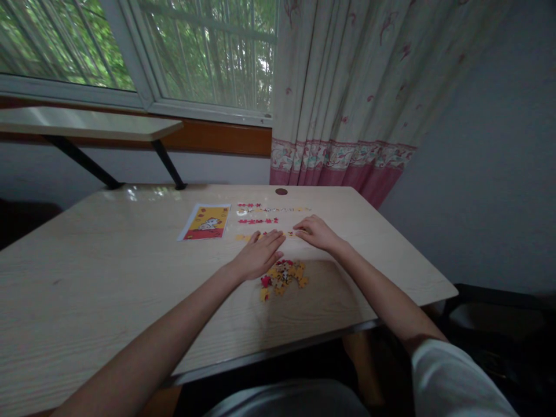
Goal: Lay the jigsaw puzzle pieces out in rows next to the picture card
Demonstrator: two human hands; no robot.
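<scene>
No text, label, brand, number or sign can be read. The picture sheet (pixel 203 226), towards the far edge of the surface (pixel 130 255), carries small printed marks around its drawing, too small to make out as letters or figures. The printing on the rowed pieces (pixel 258 221) and the heaped pieces (pixel 284 277), nearer the near edge, is likewise too small to tell.
</scene>
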